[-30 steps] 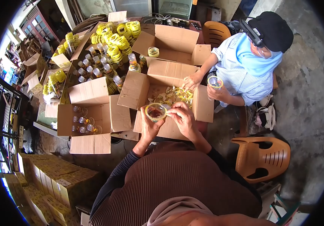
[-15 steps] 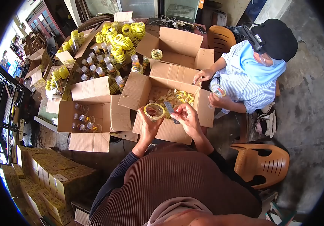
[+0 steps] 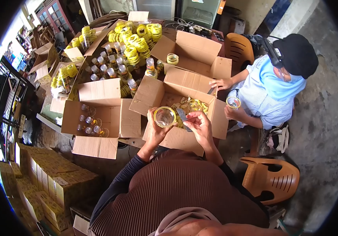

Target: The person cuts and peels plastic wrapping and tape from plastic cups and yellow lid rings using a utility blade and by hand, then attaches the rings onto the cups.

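Note:
My left hand [image 3: 155, 133] is wrapped around a clear cup [image 3: 164, 120] with a yellow rim, its mouth facing up toward me. A flat grey blade [image 3: 182, 114] is pinched between the thumb and fingers of my right hand [image 3: 198, 125]. The blade stands just right of the cup, its edge close to the yellow rim. Beneath both hands lies an open cardboard box [image 3: 147, 96] with yellow and pale scraps [image 3: 197, 105] inside.
At right, a person [image 3: 273, 84] in a cap holds another clear cup [image 3: 233, 102]. Stacked yellow rings [image 3: 137, 46] and several capped jars [image 3: 111, 72] stand behind. A left box [image 3: 110, 118] contains cups. An orange chair [image 3: 251, 177] is at lower right.
The view has shifted slightly. My cup has tipped so its mouth shows more fully, and the blade has come in beside its rim. The other person's hands and cup have moved a little.

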`<action>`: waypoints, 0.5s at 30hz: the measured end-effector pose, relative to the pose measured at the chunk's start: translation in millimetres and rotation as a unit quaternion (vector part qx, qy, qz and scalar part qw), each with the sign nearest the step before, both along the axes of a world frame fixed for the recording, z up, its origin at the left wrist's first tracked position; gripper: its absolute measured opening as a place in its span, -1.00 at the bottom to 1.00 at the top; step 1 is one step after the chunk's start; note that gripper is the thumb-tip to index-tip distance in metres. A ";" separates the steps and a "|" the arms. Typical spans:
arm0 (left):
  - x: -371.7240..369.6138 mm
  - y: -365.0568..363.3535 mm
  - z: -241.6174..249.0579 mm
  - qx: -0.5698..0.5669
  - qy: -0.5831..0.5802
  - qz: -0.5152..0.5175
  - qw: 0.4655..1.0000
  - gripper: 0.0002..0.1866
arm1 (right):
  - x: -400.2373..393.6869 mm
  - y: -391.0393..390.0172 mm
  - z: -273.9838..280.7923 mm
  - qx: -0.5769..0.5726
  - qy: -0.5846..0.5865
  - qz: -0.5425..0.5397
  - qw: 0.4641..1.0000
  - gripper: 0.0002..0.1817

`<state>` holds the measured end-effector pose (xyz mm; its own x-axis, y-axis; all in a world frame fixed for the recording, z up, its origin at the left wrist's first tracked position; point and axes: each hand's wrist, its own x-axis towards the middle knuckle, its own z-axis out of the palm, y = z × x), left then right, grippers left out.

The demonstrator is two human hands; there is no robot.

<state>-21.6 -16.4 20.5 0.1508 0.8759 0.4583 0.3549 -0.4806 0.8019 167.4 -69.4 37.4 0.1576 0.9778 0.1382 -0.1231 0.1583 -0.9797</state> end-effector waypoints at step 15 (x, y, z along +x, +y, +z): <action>-206.0 63.1 -52.3 -0.353 -0.264 0.121 0.889 -0.42 | 0.4 1.1 -44.7 -0.063 -0.096 -0.020 0.993 -0.66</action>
